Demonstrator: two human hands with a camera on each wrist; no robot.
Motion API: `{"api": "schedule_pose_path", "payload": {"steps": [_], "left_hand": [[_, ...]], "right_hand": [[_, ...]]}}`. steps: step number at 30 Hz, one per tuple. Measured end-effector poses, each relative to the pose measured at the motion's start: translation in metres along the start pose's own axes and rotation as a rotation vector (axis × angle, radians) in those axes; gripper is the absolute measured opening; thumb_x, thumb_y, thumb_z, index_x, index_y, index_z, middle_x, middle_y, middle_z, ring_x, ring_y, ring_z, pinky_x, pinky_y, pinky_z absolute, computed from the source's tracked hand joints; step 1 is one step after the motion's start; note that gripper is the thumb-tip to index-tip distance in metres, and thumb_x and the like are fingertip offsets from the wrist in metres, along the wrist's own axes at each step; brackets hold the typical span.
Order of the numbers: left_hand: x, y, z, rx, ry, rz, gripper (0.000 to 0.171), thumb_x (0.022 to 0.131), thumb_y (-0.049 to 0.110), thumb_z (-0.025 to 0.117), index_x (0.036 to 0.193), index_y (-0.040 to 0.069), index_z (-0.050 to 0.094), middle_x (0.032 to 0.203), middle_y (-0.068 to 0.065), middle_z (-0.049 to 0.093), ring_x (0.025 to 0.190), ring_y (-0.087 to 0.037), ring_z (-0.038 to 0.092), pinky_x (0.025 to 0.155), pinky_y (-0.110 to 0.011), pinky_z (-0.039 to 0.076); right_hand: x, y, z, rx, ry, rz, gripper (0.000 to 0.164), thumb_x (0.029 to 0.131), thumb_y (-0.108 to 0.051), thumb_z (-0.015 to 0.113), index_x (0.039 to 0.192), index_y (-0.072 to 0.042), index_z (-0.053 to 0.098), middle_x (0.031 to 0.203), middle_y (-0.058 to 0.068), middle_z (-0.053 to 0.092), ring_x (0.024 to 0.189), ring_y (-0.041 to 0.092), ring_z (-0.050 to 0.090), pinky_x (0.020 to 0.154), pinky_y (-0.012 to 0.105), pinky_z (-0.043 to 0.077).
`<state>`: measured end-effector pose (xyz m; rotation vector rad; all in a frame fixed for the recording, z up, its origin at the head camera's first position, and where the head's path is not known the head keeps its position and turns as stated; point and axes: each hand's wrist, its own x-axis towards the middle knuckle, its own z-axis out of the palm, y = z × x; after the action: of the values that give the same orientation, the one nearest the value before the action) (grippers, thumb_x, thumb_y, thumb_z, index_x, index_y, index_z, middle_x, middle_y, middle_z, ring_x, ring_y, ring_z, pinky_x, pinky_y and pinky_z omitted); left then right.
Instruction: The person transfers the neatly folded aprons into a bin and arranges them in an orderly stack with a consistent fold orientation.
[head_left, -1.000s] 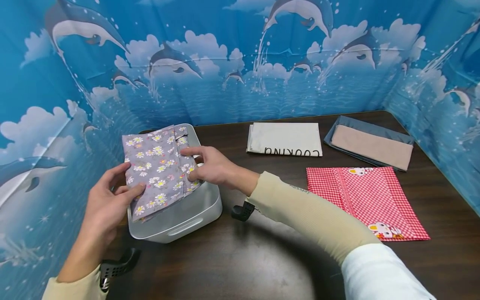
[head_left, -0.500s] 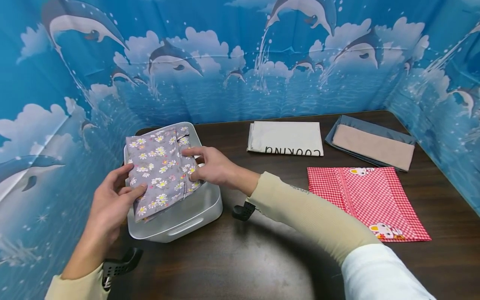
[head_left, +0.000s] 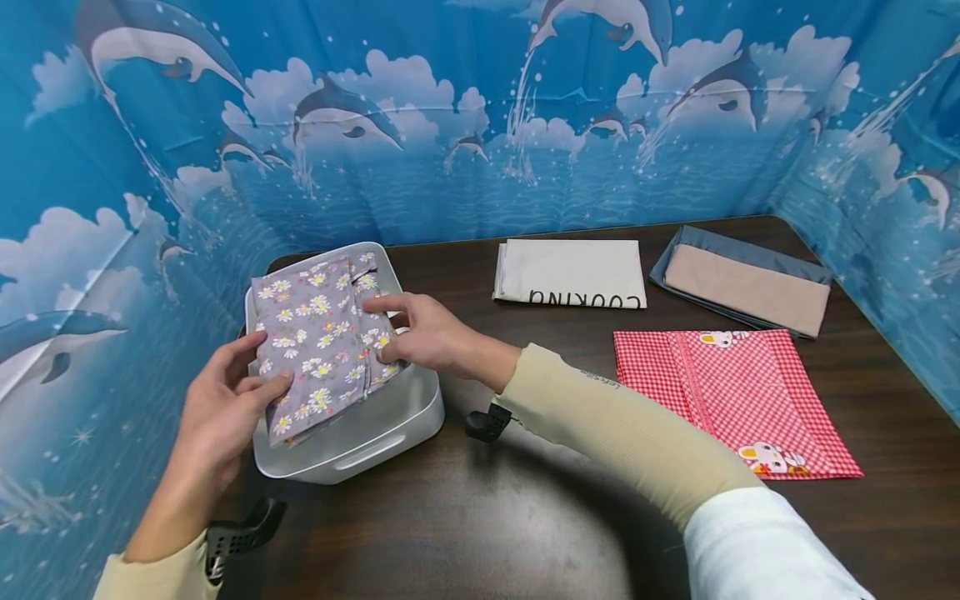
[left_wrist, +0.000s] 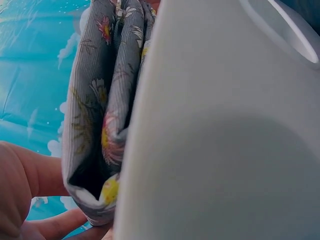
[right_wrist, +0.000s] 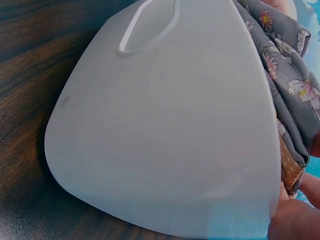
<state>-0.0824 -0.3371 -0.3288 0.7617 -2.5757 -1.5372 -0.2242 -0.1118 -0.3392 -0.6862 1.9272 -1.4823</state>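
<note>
A folded grey cloth with a daisy print (head_left: 315, 342) lies tilted over the opening of a pale grey plastic bin (head_left: 405, 417) on the left of the table. My left hand (head_left: 225, 400) grips its left edge, thumb on top and fingers beneath. At the opposite edge my right hand (head_left: 427, 333) pinches the cloth between thumb and fingers. In the left wrist view the folded layers of the cloth (left_wrist: 95, 115) show end-on beside the bin wall (left_wrist: 210, 150). The right wrist view has the bin's outer side (right_wrist: 165, 125) in front, with the cloth (right_wrist: 290, 85) at its rim.
A folded white cloth with lettering (head_left: 570, 273) lies at the back of the dark wood table (head_left: 525, 517). Right of it is a folded blue-grey and beige cloth (head_left: 742, 283). A red checked cloth (head_left: 735, 400) lies nearer. A dolphin-print curtain (head_left: 450, 125) encloses the back and sides.
The cloth and my left hand have shifted slightly right over the bin since a second ago. My right hand stays in nearly the same place, its hold unchanged.
</note>
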Motion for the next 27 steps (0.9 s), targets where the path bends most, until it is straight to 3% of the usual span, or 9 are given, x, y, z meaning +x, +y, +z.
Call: {"api": "schedule_pose_path", "payload": {"steps": [6, 20, 27], "left_hand": [[0.0012, -0.0016, 0.0007, -0.014, 0.014, 0.002, 0.080, 0.106, 0.018, 0.069, 0.172, 0.015, 0.024, 0.169, -0.021, 0.035, 0.086, 0.006, 0.065, 0.070, -0.020, 0.057], [-0.0005, 0.0012, 0.0046, -0.010, 0.043, -0.020, 0.081, 0.105, 0.018, 0.070, 0.172, 0.016, 0.025, 0.171, -0.019, 0.036, 0.087, 0.006, 0.065, 0.071, -0.018, 0.057], [-0.0013, 0.0002, 0.0048, -0.033, 0.045, -0.030, 0.082, 0.104, 0.017, 0.071, 0.172, 0.017, 0.025, 0.174, -0.019, 0.032, 0.088, 0.007, 0.065, 0.071, -0.018, 0.057]], "right_hand": [[0.0000, 0.0007, 0.0000, -0.009, 0.002, 0.003, 0.073, 0.090, 0.005, 0.076, 0.157, -0.017, 0.058, 0.163, 0.001, 0.053, 0.138, 0.023, 0.056, 0.093, 0.029, 0.056], [-0.0010, 0.0004, 0.0014, -0.003, 0.013, 0.005, 0.074, 0.091, 0.006, 0.075, 0.158, -0.017, 0.057, 0.164, 0.001, 0.052, 0.139, 0.023, 0.055, 0.090, 0.028, 0.057], [-0.0004, 0.0023, 0.0014, 0.004, 0.013, -0.008, 0.073, 0.091, 0.006, 0.074, 0.158, -0.017, 0.056, 0.161, 0.002, 0.053, 0.127, 0.021, 0.059, 0.084, 0.027, 0.057]]}}
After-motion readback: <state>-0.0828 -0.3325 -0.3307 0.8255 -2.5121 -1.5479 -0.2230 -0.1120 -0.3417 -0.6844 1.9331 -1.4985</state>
